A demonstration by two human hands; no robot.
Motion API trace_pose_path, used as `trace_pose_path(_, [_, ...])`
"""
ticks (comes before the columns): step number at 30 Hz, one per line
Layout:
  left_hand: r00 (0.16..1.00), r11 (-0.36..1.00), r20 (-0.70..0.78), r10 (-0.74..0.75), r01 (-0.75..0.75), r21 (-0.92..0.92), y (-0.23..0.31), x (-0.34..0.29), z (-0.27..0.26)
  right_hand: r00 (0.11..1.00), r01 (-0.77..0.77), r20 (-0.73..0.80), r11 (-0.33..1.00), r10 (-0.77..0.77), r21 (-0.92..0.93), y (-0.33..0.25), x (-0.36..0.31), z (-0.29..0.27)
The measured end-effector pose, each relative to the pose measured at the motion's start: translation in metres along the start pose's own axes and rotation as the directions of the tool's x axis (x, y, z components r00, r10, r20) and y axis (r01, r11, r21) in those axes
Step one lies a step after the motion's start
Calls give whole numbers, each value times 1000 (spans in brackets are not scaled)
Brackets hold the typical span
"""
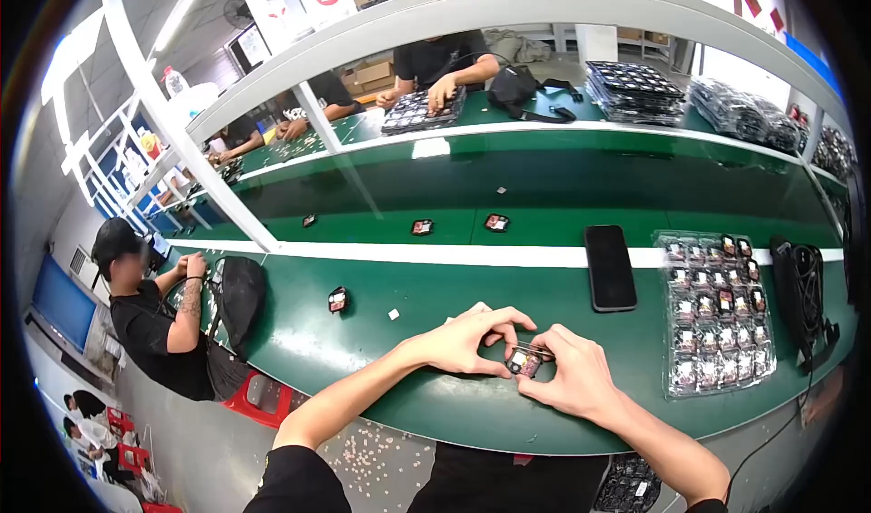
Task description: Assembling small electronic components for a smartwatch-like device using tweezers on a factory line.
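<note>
Close to the table's front edge, my left hand (464,342) and my right hand (573,373) meet around a small square dark electronic module (524,361) with a pale round spot on its face. My left thumb presses its left side, fingers curled above it. The right thumb and fingers close on its right side. Thin light-coloured lines, too fine to identify, cross its upper edge. Left of my hands, on the green table (435,404), lie a similar module (337,300) and a small white square piece (394,314).
Beyond my hands lies a black phone (611,268). Right of it stand a clear plastic tray (671,393) of modules and a coiled black cable (805,277). More modules (423,227) sit on the far green strip. A seated person (154,332) works at left, beside a black bag (240,304).
</note>
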State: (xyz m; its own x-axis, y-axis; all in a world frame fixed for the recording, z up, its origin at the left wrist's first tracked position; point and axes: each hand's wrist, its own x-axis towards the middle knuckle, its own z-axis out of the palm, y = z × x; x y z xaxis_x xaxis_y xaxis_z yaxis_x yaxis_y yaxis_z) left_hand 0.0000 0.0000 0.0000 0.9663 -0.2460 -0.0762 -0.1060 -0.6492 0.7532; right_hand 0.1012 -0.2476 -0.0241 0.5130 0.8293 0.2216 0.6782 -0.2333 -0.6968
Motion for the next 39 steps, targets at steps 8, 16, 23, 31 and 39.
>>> trace_pose_path(8, [882, 945, -425, 202, -62, 321, -41, 77, -53, 989, 48, -143, 998, -42, 41, 2, -27, -46])
trace_pose_path(16, [835, 863, -537, 122, 177, 473, -81, 125, -65, 897, -103, -442, 979, 15, -176, 21, -72, -140])
trace_pose_path(23, [831, 904, -537, 149, 105, 414, -76, 147, -61, 570, -547, -797, 816, 201, -185, 121, -145, -231])
trace_pose_path(31, [969, 951, -154, 193, -146, 273, 20, 49, 11, 581, -731, -739, 617, 340, -290, 130, -162, -243])
trace_pose_path(39, [950, 967, -237, 206, -161, 196, 19, 28, 19, 826, -283, -490, 957, 278, 65, 52, -99, -184])
